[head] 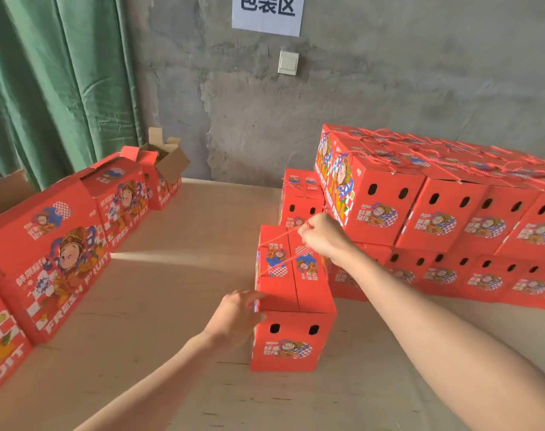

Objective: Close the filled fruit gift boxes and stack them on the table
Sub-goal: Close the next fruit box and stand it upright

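Head view shows one closed red gift box (293,337) upright on the table (159,306), just beside the stacked boxes (436,213) at the right. The right hand (325,236) pinches its red cord handle (280,237), taut above the lid. The left hand (237,315) grips the lid's left edge. The stack is two layers high, with four fronts in the upper row and the rest cropped. Four side boxes (56,244) line the left, the nearest cut off. Bare tabletop lies between and along the near edge.
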A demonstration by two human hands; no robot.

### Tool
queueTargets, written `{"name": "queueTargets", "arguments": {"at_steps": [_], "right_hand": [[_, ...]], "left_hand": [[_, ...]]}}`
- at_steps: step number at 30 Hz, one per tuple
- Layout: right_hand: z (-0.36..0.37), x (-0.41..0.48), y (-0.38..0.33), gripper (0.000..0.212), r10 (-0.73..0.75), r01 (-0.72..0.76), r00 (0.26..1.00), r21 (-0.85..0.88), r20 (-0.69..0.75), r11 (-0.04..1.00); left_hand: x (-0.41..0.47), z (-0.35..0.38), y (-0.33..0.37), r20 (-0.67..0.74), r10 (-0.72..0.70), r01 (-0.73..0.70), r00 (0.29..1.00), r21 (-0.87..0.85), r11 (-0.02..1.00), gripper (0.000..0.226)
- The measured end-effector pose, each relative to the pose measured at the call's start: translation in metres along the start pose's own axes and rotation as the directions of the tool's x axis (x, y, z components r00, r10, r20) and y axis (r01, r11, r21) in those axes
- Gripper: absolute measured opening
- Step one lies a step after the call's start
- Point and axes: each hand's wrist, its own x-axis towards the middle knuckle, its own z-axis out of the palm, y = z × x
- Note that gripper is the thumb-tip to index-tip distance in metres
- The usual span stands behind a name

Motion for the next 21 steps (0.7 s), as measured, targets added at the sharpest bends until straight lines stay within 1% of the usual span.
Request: {"name": "queueTargets", "arguments": {"at_steps": [1,2,3,4,5,7,8,10,12,14,15,17,18,19,21], "right_hand": [[0.007,-0.009,0.008,0.022,-0.046,0.047,0.999,-0.167,0.010,0.985],[0.018,-0.018,0.017,0.026,-0.094,0.100,0.995,-0.291,0.033,0.952],[0.032,-0.029,0.027,0.044,-0.124,0.144,0.989,-0.362,0.078,0.921],[0.046,-0.040,0.038,0.062,-0.144,0.192,0.978,-0.385,0.149,0.903],[0.058,-0.050,0.050,0.071,-0.174,0.246,0.962,-0.387,0.212,0.889],[0.077,-0.063,0.075,0.067,-0.268,0.379,0.915,-0.422,0.301,0.824],[0.084,-0.065,0.087,0.063,-0.308,0.428,0.897,-0.453,0.317,0.782],[0.091,-0.063,0.101,0.059,-0.354,0.475,0.879,-0.504,0.321,0.721],[0.094,-0.055,0.105,0.058,-0.358,0.466,0.884,-0.510,0.301,0.723],[0.096,-0.042,0.104,0.058,-0.338,0.426,0.904,-0.511,0.261,0.746],[0.098,-0.035,0.101,0.061,-0.312,0.385,0.923,-0.521,0.225,0.762],[0.108,-0.024,0.094,0.077,-0.239,0.264,0.964,-0.523,0.117,0.810],[0.113,-0.017,0.090,0.082,-0.188,0.198,0.980,-0.509,0.071,0.838],[0.121,-0.014,0.085,0.081,-0.133,0.151,0.989,-0.503,0.071,0.851],[0.134,-0.003,0.084,0.072,-0.065,0.117,0.991,-0.555,0.113,0.823]], "left_hand": [[0.000,0.001,0.000,-0.015,0.006,-0.007,1.000,-0.015,1.000,0.040],[0.001,0.002,0.000,-0.031,0.019,-0.020,0.999,-0.023,1.000,0.038],[0.001,0.004,0.000,-0.044,0.033,-0.035,0.998,-0.029,0.999,0.036],[0.002,0.005,-0.001,-0.054,0.048,-0.050,0.997,-0.036,0.998,0.034],[0.003,0.006,-0.002,-0.063,0.062,-0.064,0.996,-0.042,0.997,0.032],[0.006,0.008,-0.005,-0.066,0.079,-0.082,0.995,-0.035,0.996,0.030],[0.008,0.009,-0.007,-0.062,0.079,-0.080,0.995,-0.025,0.996,0.030],[0.014,0.011,-0.011,-0.054,0.074,-0.075,0.996,-0.017,0.997,0.026],[0.022,0.012,-0.013,-0.045,0.072,-0.072,0.996,-0.017,0.997,0.023],[0.038,0.010,-0.010,-0.040,0.062,-0.063,0.997,-0.005,0.998,0.022],[0.050,0.009,-0.007,-0.038,0.060,-0.059,0.997,0.006,0.998,0.020],[0.078,0.010,0.003,-0.033,0.062,-0.060,0.998,0.066,0.996,0.016],[0.091,0.014,0.009,-0.057,0.063,-0.058,0.996,0.098,0.994,0.016],[0.099,0.020,0.014,-0.099,0.047,-0.037,0.994,0.100,0.994,0.019],[0.106,0.039,0.015,-0.165,0.010,0.005,0.986,0.091,0.996,0.028]]}}
